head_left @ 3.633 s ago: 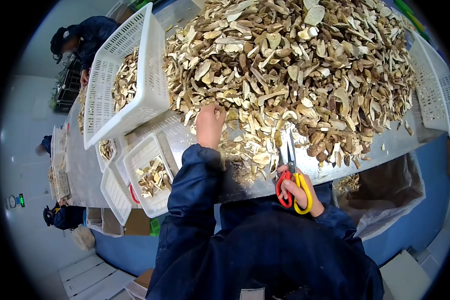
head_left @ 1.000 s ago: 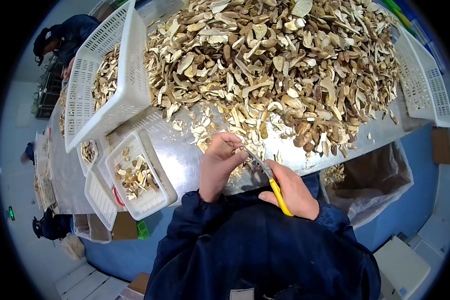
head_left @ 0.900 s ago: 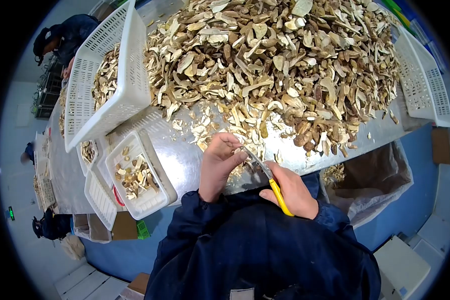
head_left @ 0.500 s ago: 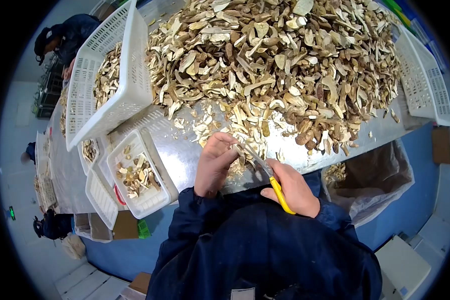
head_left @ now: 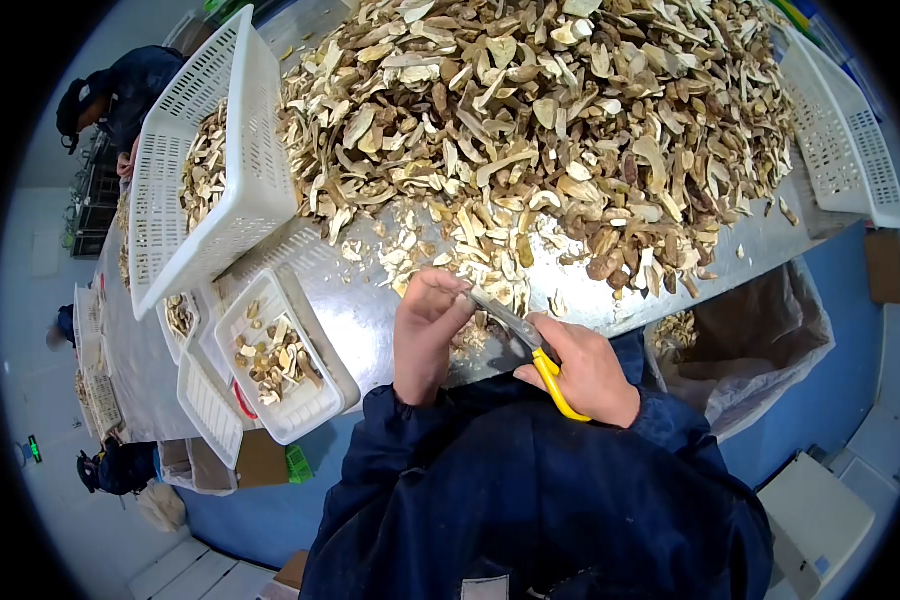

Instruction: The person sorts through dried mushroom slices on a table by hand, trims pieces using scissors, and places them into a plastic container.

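My right hand (head_left: 588,372) is wrapped around yellow-handled scissors (head_left: 548,372), their metal blades pointing up and left. The blade tips meet the fingertips of my left hand (head_left: 426,335), which is closed in a pinch. A small mushroom piece seems to be in that pinch, mostly hidden by the fingers. Both hands are over the near edge of the metal table (head_left: 335,290). Just beyond them lie pale mushroom slices and crumbs (head_left: 485,245), in front of a large heap of sliced mushrooms (head_left: 530,110).
At the left stands a tall white slotted basket (head_left: 260,130) with slices inside. Nearer is a white tray (head_left: 300,425) of mushroom pieces. Another basket (head_left: 850,150) is at the right, above a lined box (head_left: 770,350). A person (head_left: 135,85) works at far left.
The view has shifted slightly. The scissors' blades have come closer to my left fingertips, and the piece there shows less. Both hands keep their grip.
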A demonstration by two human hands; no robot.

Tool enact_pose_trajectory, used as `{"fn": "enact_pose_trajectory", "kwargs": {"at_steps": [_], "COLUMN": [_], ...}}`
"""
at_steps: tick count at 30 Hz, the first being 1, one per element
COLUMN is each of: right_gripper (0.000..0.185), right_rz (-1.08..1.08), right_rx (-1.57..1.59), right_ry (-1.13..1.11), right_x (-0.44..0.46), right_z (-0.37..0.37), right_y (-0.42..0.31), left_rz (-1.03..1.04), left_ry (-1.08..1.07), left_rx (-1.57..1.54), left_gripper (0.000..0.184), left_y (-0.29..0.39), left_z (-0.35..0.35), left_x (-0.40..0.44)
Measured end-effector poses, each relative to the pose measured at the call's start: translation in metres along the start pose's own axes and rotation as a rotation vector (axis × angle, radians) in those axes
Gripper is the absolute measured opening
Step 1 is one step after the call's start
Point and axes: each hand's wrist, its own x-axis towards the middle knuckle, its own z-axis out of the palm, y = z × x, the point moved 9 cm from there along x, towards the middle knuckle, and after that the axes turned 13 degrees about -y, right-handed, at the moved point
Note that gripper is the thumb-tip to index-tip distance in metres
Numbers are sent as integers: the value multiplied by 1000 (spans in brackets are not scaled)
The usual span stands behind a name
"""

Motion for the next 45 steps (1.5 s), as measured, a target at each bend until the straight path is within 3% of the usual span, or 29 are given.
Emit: {"fn": "enact_pose_trajectory", "kwargs": {"at_steps": [7, 13, 16, 19, 20, 23, 24, 27, 31, 35, 36, 39, 40, 41, 43, 44, 45], "right_gripper": [53, 55, 53, 52, 52, 56, 58, 58, 57, 53, 52, 52, 51, 51, 50, 49, 48], "right_rz": [35, 45, 18, -34, -45, -91, -107, -84, -47, -107, -114, -135, -142, -147, -165, -172, -165], "right_rx": [187, 324, 487, 597, 642, 659, 640, 745, 907, 880, 883, 893, 894, 893, 908, 914, 911], "right_ry": [-87, -10, 108, 252, 280, 338, 346, 377, 457, 459, 462, 458, 455, 455, 455, 458, 459], "right_x": [3, -3, -10, -14, -15, -15, -14, -13, -15, -18, -17, -15, -14, -14, -14, -15, -16], "right_z": [2, -7, -7, -4, -3, -3, 0, -3, 1, -2, -2, 0, 0, -1, -1, -2, -2], "right_y": [7, 29, 47, 65, 69, 76, 80, 84, 100, 98, 98, 97, 96, 96, 95, 95, 95], "left_rz": [-59, -123, -105, -142, -150, -292, -148, -240, -276, -271, -382, -330, -395, -318, -141, -172, -106], "left_ry": [-18, 46, -50, 72, 163, 95, 93, 77, 70, 62, 66, 113, 20, -57, -221, -267, -267], "left_rx": [-173, -272, -339, -418, -312, 377, 707, 1292, 1552, 898, 439, 78, 213, 516, 1111, 1376, 1413], "left_gripper": [21, 13, 12, 16, 14, 19, 25, 29, 33, 26, 19, 15, 9, 10, 21, 29, 28], "left_y": [-5, -10, -14, -14, -12, -5, 5, 13, -1, -4, -15, -14, -17, -9, -2, -1, -3], "left_z": [-2, -19, -39, -60, -68, -85, -82, -46, -34, -73, -83, -78, -78, -68, -27, -14, -9], "left_x": [1, -3, 4, 14, 17, 44, 58, 82, 97, 95, 89, 82, 83, 87, 92, 95, 96]}}
